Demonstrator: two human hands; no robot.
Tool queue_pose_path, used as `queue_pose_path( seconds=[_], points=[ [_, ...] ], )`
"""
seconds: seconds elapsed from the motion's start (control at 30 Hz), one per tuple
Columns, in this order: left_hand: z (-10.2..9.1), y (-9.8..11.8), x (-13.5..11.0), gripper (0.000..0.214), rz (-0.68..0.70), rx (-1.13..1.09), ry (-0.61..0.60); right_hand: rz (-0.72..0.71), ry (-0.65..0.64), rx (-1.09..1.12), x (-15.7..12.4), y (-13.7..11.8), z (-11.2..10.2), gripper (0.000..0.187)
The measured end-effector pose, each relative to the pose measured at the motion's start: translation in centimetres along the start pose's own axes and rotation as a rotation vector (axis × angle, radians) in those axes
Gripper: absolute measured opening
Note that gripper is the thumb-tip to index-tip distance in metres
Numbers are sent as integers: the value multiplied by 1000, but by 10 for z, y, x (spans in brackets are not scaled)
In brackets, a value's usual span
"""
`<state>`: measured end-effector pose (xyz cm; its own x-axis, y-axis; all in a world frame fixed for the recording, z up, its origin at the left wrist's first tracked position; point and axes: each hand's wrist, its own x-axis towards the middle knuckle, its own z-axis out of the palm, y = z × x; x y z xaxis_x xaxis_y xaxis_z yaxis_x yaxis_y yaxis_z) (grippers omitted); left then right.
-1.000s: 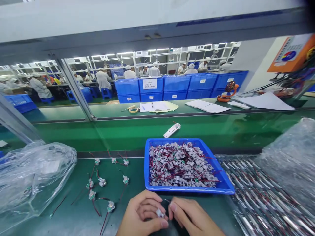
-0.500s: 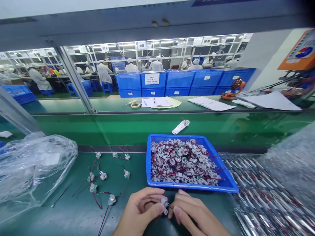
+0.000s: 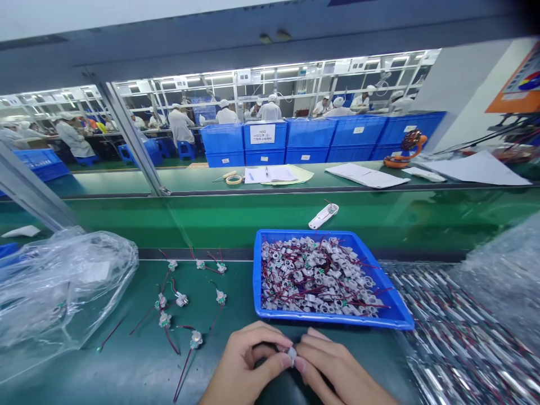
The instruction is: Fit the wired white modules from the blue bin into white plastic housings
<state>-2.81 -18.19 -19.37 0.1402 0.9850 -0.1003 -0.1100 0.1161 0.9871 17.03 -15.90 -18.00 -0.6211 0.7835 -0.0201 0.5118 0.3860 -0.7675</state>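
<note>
Our left hand [image 3: 242,365] and right hand [image 3: 333,371] each kept a closed fingertip grip on one small white part [image 3: 291,354], just before the blue tray [image 3: 399,315] on the green surface [image 3: 126,365].

Both hands meet just below the blue tray [image 3: 405,322]: left hand [image 3: 240,365] and right hand [image 3: 333,374] pinch one small white part [image 3: 291,353] between fingertips, right at the tray's near rim. The tray is heaped with white parts on red wires. To its left, loose wired parts [image 3: 181,299] lie scattered on the green mat, with a clear plastic bag [image 3: 59,287] farther left. Beyond the tray's far edge lies a white tool [image 3: 323,216]
</note>
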Motion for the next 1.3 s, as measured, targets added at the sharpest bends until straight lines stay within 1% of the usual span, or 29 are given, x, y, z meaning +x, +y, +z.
queue_pose_path(
  seconds=[0.03, 0.13, 0.2, 0.23, 0.3, 0.37, 0.43, 0.47, 0.53, 0.6, 0.67, 0.73, 0.83, 0.9, 0.97, 1.0, 1.03, 1.13, 1.2, 1.23, 1.3],
  points=[
    [0, 1, 0, 19, 40, 44, 3, 51, -24, 8, -1, 1, 1, 40],
    [0, 3, 1, 14, 149, 198, -10, 191, -133, 33, -3, 4, 5, 69],
    [0, 3, 0, 5, 181, 265, -38, 237, -210, 43, -2, 3, 6, 75],
    [-1, 2, 0, 7, 203, 295, -52, 239, -218, 45, -1, 3, 6, 73],
    [-2, 2, -1, 12, 262, 339, -47, 183, -160, 52, 1, 0, 6, 62],
    [-4, 3, -3, 14, 321, 366, -2, 68, -48, 81, 4, -2, 5, 44],
    [-6, 6, -5, 15, 385, 401, 55, -7, 56, 123, 6, -3, 5, 36],
    [-6, 8, -6, 16, 432, 431, 78, -7, 99, 142, 7, -2, 4, 34],
    [-7, 13, -8, 22, 557, 507, 98, 46, 161, 175, 8, -1, 4, 28],
    [-6, 16, -10, 26, 673, 576, 74, 91, 148, 200, 8, 1, 5, 24],
    [-5, 16, -11, 25, 732, 610, 14, 83, 100, 210, 9, 3, 6, 24],
    [-4, 16, -11, 20, 746, 636, -49, 71, 74, 191, 9, 4, 8, 25],
    [-3, 20, -11, 14, 705, 715, -118, 112, 60, 143, 8, 7, 12, 23],
    [-3, 28, -12, 11, 705, 788, -167, 111, 54, 139, 7, 9, 14, 22],
    [-7, 43, -15, 11, 750, 874, -191, 71, 65, 141, 8, 11, 15, 20],
    [-11, 53, -17, 13, 769, 917, -174, 54, 67, 137, 9, 11, 15, 20],
    [-17, 63, -21, 15, 781, 966, -127, 45, 59, 130, 9, 11, 15, 21],
    [-36, 96, -35, 17, 744, 1119, 106, 59, 16, 118, 11, 9, 11, 23],
    [-47, 111, -43, 14, 716, 1206, 237, 72, -4, 121, 11, 8, 10, 21],
    [-50, 116, -46, 12, 695, 1238, 270, 75, -16, 123, 11, 8, 9, 20],
    [-50, 120, -48, 10, 653, 1274, 260, 90, -38, 127, 12, 7, 10, 18]
  ],
)
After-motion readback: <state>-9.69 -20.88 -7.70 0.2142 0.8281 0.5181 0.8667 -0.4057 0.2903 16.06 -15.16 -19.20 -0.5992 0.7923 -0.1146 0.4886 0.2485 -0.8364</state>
